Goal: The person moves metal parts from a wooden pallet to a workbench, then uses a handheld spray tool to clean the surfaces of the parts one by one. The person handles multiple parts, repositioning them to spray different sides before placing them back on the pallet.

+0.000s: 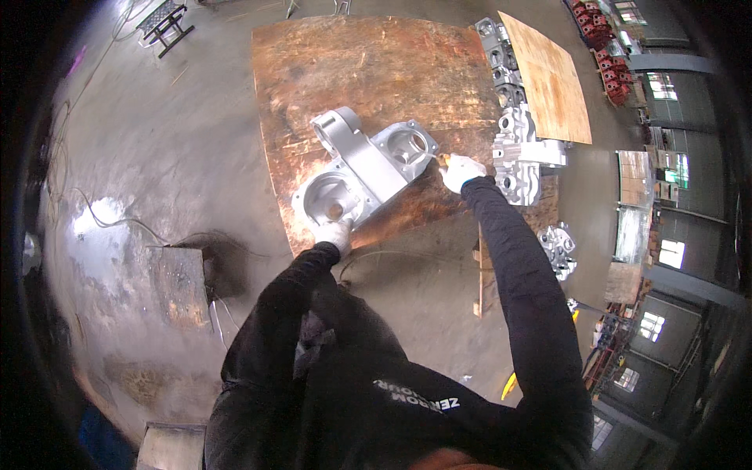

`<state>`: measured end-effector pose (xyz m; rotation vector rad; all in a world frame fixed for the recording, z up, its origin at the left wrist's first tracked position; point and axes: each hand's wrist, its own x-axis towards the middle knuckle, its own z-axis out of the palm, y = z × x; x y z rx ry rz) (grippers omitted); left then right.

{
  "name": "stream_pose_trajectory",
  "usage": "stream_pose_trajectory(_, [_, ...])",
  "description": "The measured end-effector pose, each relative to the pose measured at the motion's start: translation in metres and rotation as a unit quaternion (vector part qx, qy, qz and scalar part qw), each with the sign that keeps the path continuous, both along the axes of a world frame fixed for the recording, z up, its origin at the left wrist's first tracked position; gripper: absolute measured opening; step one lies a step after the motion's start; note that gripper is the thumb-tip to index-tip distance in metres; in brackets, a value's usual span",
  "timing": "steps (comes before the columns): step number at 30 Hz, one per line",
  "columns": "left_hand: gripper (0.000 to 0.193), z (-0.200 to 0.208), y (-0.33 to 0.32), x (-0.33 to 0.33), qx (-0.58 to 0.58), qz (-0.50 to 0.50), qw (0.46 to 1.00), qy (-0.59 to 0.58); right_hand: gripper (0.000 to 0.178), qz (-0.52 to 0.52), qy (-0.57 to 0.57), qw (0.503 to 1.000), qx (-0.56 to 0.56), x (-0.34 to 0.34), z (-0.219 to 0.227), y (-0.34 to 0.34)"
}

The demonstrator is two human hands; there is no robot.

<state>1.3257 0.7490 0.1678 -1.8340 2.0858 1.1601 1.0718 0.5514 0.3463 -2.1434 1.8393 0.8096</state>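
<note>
A large silver metal casting (364, 164) with round bores lies on a reddish-brown board (368, 70). My left hand (335, 233), in a white glove, grips the casting's near rim at its lower left end. My right hand (460, 172), also gloved in white, is closed on a small thin tool whose tip (435, 156) touches the casting's right-hand corner. Both of my sleeves are black.
More silver castings (518, 153) are stacked to the right of the board, with a lighter plywood sheet (548, 74) laid over some. A small wooden block (182, 286) and cables lie on the concrete floor at left. Red parts (597, 31) sit at far right.
</note>
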Motion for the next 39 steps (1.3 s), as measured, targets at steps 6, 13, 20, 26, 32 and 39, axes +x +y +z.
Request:
stream_pose_trajectory(6, [0.042, 0.01, 0.023, 0.06, 0.039, -0.077, 0.996, -0.025, 0.047, 0.011, 0.015, 0.999, 0.034, 0.004, 0.013, 0.022])
stream_pose_trajectory(13, [0.065, 0.048, 0.093, 0.068, -0.218, 0.045, 0.974, 0.051, 0.051, 0.021, -0.033, 0.999, 0.002, -0.022, 0.049, 0.082])
stream_pose_trajectory(20, [0.036, 0.04, 0.286, 0.162, -0.175, 0.334, 0.921, 0.095, 0.042, 0.012, -0.224, 0.961, -0.162, 0.017, 0.048, 0.236])
stream_pose_trajectory(26, [0.05, 0.018, 0.442, 0.223, 0.05, 0.376, 0.924, -0.05, 0.046, 0.007, -0.214, 0.975, -0.053, 0.086, -0.019, 0.291])
stream_pose_trajectory(32, [0.062, 0.021, 0.45, 0.236, -0.048, 0.456, 0.888, -0.024, 0.036, 0.125, -0.264, 0.94, -0.177, 0.149, -0.063, 0.271])
stream_pose_trajectory(39, [0.056, 0.045, 0.428, 0.25, -0.18, 0.488, 0.841, 0.147, 0.029, 0.174, -0.183, 0.959, -0.13, 0.138, -0.066, 0.253])
